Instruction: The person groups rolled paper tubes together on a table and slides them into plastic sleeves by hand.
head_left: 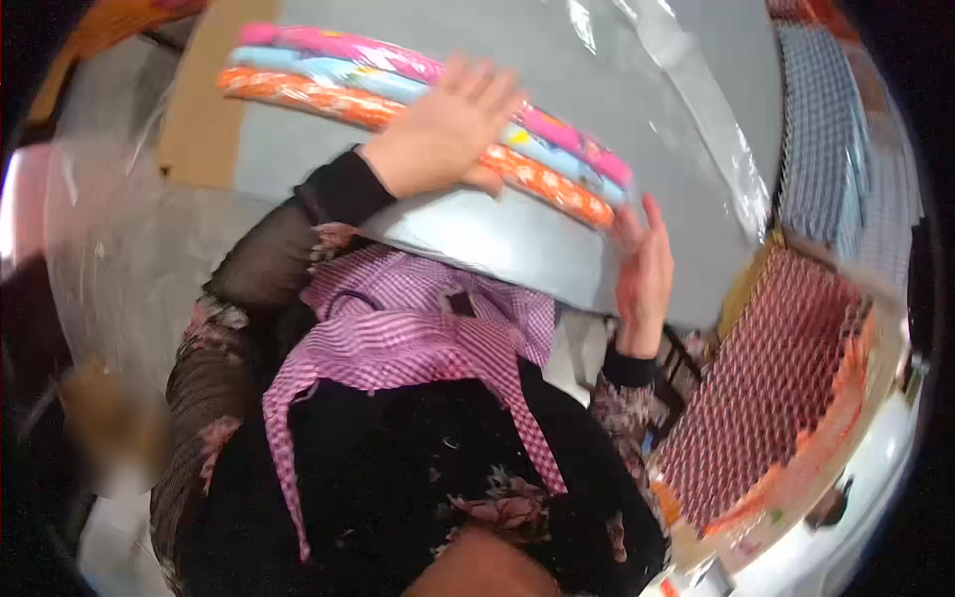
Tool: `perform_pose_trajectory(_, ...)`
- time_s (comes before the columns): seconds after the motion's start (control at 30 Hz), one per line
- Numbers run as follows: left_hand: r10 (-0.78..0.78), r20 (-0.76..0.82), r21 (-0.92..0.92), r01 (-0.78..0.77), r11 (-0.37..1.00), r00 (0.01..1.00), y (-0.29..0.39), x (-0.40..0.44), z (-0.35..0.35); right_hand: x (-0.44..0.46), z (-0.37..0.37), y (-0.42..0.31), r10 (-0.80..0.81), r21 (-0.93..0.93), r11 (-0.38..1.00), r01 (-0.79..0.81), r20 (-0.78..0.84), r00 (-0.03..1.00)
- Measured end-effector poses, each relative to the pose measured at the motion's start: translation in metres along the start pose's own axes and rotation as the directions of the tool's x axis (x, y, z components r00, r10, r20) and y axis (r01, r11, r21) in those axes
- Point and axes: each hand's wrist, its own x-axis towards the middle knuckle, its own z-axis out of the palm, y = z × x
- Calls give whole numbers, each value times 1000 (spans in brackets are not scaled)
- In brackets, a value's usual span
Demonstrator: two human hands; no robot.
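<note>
Three long rolls in shiny clear plastic lie side by side on the grey table (696, 269): a pink roll (338, 45), a light blue roll (328, 70) and an orange roll (298, 92), each patterned. They look like rolled cloth or sheeting; the exact kind cannot be told. My left hand (438, 129) rests palm down across their middle, fingers stretched out and thumb to the side, hiding part of them. At the right end of the rolls is my right hand (642, 274), fingers extended and slightly blurred. Whether it touches the ends is unclear.
A clear plastic strip (701, 109) lies along the table's right part. Brown cardboard (204, 119) borders the left. Stacked blue checked cloth (821, 129) and red checked cloth (766, 388) stand at the right. A pink checked apron (418, 338) hangs at the table's near edge.
</note>
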Motion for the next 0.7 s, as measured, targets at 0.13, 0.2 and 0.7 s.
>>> perform_pose_trajectory(0.13,19,-43,-42,-21,999,999,1,0,-7,0,-7,0,18,-65,998,-19,-10,1000)
perform_pose_trajectory(0.2,30,-53,-27,-31,999,998,-2,0,-8,5,-4,-1,32,-23,999,-31,35,999)
perform_pose_trajectory(0.7,42,-35,-137,-47,989,998,4,9,-4,5,7,-4,72,-152,985,-83,-78,994)
